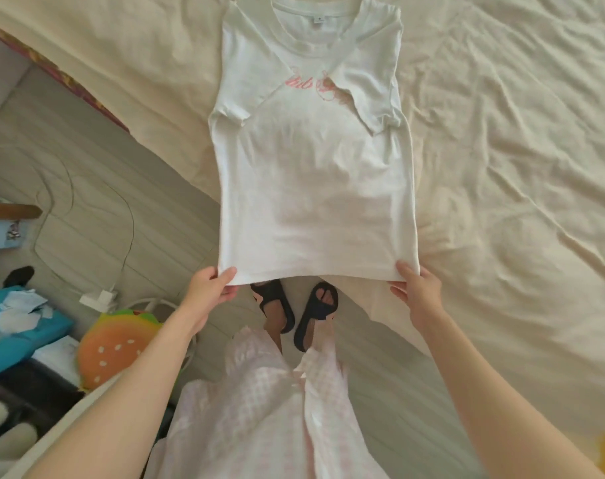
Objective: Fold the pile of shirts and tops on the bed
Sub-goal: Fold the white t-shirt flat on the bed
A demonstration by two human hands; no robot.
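One white T-shirt (pixel 315 174) with pink script on the chest, lying face up and lengthwise on the bed (pixel 501 133); collar at the far end, hem drawn past the near edge of the mattress and held in the air above the floor. Both short sleeves are turned in over the chest.

Two hands on the hem: left hand (pixel 209 293) pinches the left corner, thumb on top; right hand (pixel 416 290) pinches the right corner likewise. Neither is free.

Risks, as judged:
- The turned-in sleeves lie loose; a quick lift of the hem toward the collar would likely flip them out and undo the side folds.
- Uneven pull between the two corners would skew the fold line.
- The hem overhangs the floor; a slipped pinch would drop that end off the bed.

Count of other items: two black sandals (pixel 294 312) on the person's feet; one burger-shaped cushion (pixel 114 350); one white charger with cable (pixel 99 299) on the floor. No further shirts of the pile show in view.
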